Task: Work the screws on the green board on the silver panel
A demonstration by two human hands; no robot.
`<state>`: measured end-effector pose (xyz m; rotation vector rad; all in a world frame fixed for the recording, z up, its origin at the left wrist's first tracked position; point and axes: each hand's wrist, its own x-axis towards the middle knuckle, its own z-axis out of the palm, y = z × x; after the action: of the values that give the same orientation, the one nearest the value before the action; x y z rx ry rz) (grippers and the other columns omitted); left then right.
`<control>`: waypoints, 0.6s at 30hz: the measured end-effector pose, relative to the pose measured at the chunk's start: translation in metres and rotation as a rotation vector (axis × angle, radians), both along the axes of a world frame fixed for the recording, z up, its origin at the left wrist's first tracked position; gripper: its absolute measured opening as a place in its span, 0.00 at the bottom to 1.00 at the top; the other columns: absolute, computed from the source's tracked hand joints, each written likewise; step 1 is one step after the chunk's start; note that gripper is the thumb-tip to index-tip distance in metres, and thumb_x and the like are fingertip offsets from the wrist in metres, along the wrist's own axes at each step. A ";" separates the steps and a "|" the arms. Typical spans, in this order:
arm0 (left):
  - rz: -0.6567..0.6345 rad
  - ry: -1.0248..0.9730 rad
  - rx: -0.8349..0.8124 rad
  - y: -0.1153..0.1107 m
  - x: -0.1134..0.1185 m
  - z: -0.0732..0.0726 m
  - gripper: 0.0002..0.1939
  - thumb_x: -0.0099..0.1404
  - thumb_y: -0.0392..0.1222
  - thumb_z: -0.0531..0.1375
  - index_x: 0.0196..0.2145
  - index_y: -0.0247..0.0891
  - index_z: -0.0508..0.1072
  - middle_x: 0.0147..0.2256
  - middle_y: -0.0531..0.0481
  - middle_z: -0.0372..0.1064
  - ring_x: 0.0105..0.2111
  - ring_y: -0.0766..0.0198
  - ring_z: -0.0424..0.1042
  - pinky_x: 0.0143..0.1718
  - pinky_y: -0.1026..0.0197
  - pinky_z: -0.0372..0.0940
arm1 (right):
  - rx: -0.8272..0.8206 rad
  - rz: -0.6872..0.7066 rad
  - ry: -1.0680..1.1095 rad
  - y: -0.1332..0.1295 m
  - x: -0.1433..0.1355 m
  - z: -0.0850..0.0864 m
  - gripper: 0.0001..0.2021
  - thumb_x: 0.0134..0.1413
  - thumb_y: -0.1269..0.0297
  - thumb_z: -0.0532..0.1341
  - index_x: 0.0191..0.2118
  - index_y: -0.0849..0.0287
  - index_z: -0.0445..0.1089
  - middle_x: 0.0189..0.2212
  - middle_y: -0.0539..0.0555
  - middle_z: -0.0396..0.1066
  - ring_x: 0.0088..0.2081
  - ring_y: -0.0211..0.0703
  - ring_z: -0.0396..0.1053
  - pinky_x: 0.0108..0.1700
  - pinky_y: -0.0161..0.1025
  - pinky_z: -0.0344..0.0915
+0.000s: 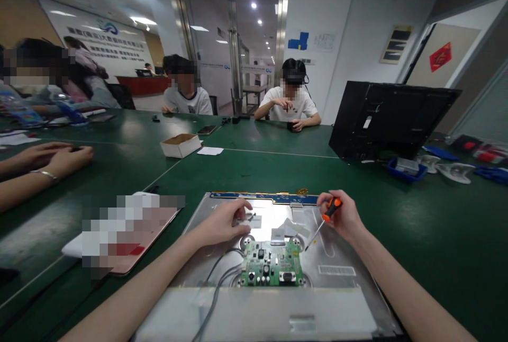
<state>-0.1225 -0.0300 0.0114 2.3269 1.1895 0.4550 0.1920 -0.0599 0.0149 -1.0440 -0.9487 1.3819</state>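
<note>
An opened display panel (341,257) with a silvery metal back lies flat in front of me. On its middle sits a green circuit board (273,265), with grey cables (217,291) running off its left side. A narrow blue board (265,198) spans the panel's far edge. My right hand (343,215) grips an orange and black screwdriver (332,208), its tip pointing down beside the green board's upper right corner. Above the panel's left part, my left hand (230,220) is curved with thumb and fingers apart, close to a small white label (255,221).
Left of the panel lies a pink tablet-like case (130,262). Farther off stand a white box (180,146) and, at right, a black monitor (391,119) beside a blue tray (407,170). Another person's hands (65,159) rest at the left. Two people sit across the table.
</note>
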 end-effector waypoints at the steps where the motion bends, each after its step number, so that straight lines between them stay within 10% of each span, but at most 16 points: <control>1: -0.001 -0.007 0.002 0.000 0.001 -0.001 0.18 0.55 0.45 0.62 0.43 0.38 0.67 0.33 0.51 0.67 0.32 0.59 0.66 0.34 0.61 0.58 | 0.001 -0.011 0.010 0.000 -0.003 -0.003 0.17 0.43 0.52 0.55 0.17 0.60 0.68 0.09 0.47 0.56 0.10 0.33 0.49 0.11 0.31 0.44; 18: -0.008 -0.016 -0.047 0.018 0.011 -0.005 0.12 0.56 0.47 0.60 0.34 0.38 0.66 0.31 0.51 0.65 0.31 0.60 0.64 0.32 0.62 0.57 | -0.030 -0.096 0.040 0.013 -0.016 -0.013 0.18 0.45 0.54 0.56 0.13 0.58 0.61 0.05 0.43 0.48 0.09 0.29 0.40 0.11 0.29 0.36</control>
<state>-0.1110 -0.0123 0.0064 2.2835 1.1710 0.4377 0.1755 -0.0469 0.0017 -1.0667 -0.8403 1.3360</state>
